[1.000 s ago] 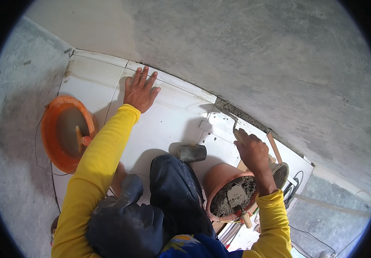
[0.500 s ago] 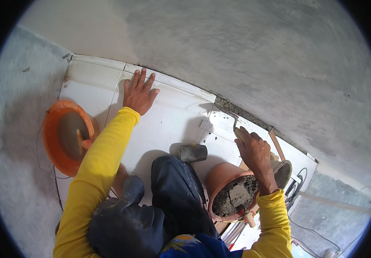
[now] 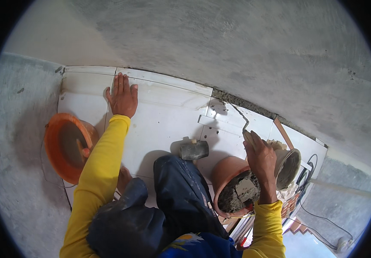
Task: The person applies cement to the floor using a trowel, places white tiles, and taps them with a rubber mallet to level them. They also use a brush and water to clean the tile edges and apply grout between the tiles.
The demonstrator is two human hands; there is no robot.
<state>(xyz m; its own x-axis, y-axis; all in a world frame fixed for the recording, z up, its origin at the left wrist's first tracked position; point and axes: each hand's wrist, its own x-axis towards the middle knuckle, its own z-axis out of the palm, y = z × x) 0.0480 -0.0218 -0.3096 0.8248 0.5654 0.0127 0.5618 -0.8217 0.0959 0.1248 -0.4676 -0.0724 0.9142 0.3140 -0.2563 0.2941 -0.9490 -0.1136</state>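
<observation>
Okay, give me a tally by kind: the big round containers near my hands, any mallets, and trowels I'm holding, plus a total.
Containers: 3, the orange bucket, mortar bucket and grey container
Mallet: 1
Trowel in your right hand: 1
Total: 5

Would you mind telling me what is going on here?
The person's left hand lies flat on the white tiles, fingertips near the wall. The right hand grips a trowel by its handle, its far end near the rough gray strip along the wall. A bucket of gray mix stands beside the right forearm; a black mallet rests near the knee.
</observation>
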